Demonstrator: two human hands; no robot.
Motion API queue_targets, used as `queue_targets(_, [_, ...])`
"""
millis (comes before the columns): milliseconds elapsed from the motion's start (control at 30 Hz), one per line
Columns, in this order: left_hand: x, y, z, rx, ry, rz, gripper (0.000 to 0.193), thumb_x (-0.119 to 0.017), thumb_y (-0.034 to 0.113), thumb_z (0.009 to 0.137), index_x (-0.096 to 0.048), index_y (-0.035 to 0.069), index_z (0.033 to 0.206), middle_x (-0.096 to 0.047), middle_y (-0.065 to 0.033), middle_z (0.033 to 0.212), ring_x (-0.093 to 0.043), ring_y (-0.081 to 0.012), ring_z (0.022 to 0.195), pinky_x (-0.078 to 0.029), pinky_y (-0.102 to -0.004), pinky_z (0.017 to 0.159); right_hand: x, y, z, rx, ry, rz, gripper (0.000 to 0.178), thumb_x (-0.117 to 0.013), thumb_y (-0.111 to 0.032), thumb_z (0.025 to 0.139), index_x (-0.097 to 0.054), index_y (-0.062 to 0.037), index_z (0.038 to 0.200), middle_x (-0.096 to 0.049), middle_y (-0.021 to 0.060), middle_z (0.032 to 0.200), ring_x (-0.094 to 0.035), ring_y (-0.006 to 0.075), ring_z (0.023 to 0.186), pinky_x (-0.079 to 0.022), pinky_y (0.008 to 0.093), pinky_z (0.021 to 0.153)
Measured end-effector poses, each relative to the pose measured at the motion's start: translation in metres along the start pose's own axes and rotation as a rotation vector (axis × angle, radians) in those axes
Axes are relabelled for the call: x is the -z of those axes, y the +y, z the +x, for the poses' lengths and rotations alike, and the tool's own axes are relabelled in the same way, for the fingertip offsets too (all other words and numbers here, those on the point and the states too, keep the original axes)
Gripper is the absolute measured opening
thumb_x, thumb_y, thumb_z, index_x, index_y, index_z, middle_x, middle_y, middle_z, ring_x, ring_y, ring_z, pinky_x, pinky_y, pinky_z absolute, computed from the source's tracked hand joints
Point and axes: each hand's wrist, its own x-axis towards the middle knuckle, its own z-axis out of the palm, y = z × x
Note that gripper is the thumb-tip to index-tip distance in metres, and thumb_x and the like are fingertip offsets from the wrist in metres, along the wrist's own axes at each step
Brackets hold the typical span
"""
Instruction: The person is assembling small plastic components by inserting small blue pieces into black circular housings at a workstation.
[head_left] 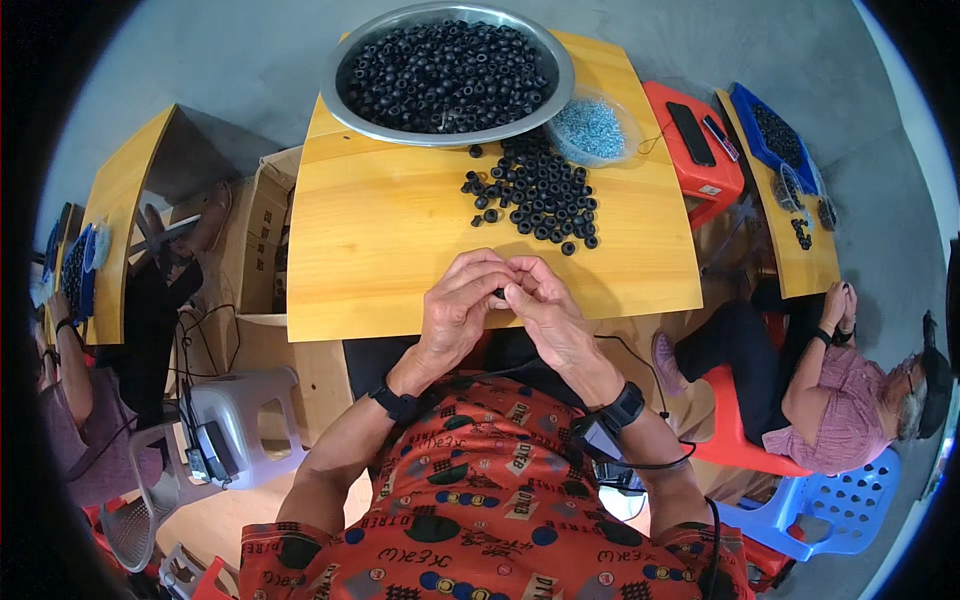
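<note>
Over the near edge of the wooden table (380, 240), my left hand (458, 308) and my right hand (552, 318) meet fingertip to fingertip. Both are closed in a pinch around a small black ring-shaped piece (499, 293), mostly covered by the fingers. A loose heap of the same black pieces (545, 195), with holes through them, lies just beyond my hands. Behind it stands a wide metal bowl (345, 105) full of such pieces. Beside the bowl, a clear plastic tub (630, 150) holds tiny light-blue parts.
A red stool (720, 180) at the table's right carries a black phone (690, 133). A cardboard box (262, 240) stands to the left. People sit at other tables on both sides, one in a pink top (840, 420). A cable runs past my right wrist.
</note>
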Motion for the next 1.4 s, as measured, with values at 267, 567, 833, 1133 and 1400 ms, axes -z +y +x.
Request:
queue_targets(267, [0.001,-0.009,0.001,0.001,0.045,-0.034,0.030,-0.070,-0.010,0.067,-0.069,0.001,0.095,-0.068,-0.0077,0.097,-0.061,-0.0267,0.101,-0.052,-0.0344,0.083,-0.003,0.000,0.009,-0.020,0.010,0.018,0.028,-0.056,-0.008,0.095,-0.047,-0.0007,0.121,-0.056,0.0074,0.109,-0.055,0.0115,0.098,-0.045,0.0269,0.089])
queue_targets(567, [0.033,0.015,-0.002,0.371,0.165,-0.320,0.023,-0.068,0.001,0.083,-0.068,0.000,0.106,-0.064,-0.0087,0.103,-0.060,-0.0168,0.098,-0.048,-0.0294,0.087,0.010,-0.017,-0.001,0.043,0.072,-0.253,0.042,-0.046,-0.038,0.101,-0.053,-0.0016,0.121,-0.065,0.0105,0.101,-0.062,0.0141,0.087,-0.050,0.0277,0.077])
queue_targets(833, [0.174,-0.009,-0.025,0.524,0.895,-0.155,0.036,-0.058,0.029,0.097,-0.057,-0.001,0.118,-0.068,-0.0106,0.086,-0.063,-0.0117,0.071,-0.053,-0.0248,0.068,0.017,-0.006,0.003,0.174,0.072,-0.385,0.019,-0.055,-0.015,0.098,-0.062,0.0017,0.105,-0.065,0.0065,0.088,-0.061,0.0108,0.079,-0.049,0.0238,0.071])
queue_targets(1133, [0.156,-0.008,0.007,0.548,0.628,-0.120,0.041,-0.057,0.020,0.096,-0.049,-0.002,0.130,-0.067,-0.0129,0.103,-0.064,-0.0144,0.083,-0.053,-0.0290,0.078,0.021,-0.009,0.002,0.196,0.039,-0.347,0.022,-0.056,-0.017,0.098,-0.063,0.0018,0.105,-0.065,0.0063,0.088,-0.060,0.0106,0.077,-0.050,0.0246,0.072])
queue_targets(1400, [0.021,-0.006,0.031,0.462,0.110,0.164,0.022,-0.067,0.005,0.084,-0.067,0.000,0.106,-0.067,-0.0104,0.094,-0.064,-0.0190,0.073,-0.052,-0.0302,0.068,0.021,-0.006,-0.003,0.198,0.056,-0.337,0.022,-0.056,-0.017,0.097,-0.063,0.0022,0.104,-0.065,0.0069,0.086,-0.060,0.0108,0.077,-0.050,0.0239,0.072])
